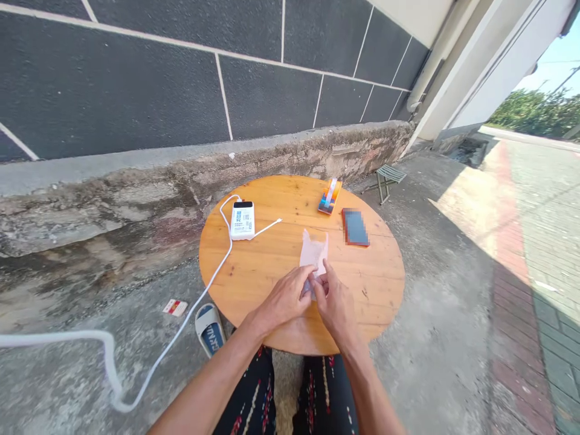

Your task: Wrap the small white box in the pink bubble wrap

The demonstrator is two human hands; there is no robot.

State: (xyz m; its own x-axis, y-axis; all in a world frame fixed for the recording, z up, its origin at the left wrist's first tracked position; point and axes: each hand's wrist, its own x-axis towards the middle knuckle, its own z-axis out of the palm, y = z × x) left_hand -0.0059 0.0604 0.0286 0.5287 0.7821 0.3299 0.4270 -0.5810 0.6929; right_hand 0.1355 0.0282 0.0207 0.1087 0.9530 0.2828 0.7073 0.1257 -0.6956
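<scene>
A small, thin, pale pink plastic bag [312, 251] lies on the round wooden table, with two handle-like tips pointing away from me. My left hand [290, 291] pinches its near part from the left, thumb and fingers closed together. From the other side my right hand [335, 302] grips the same part, its fingertips almost touching the left ones. The fingers hide the bag's near end. Beyond the bag stands an orange tape dispenser [330, 196], and a phone [356, 227] in a red case lies to its right.
On the left of the table [263, 272] sits a white power bank [243, 220] with a short cable. A long white cord [199, 308] runs from it to the ground. Around the table are a slipper [209, 329], a small card box [175, 307], a folding stool [389, 176] and a tiled wall.
</scene>
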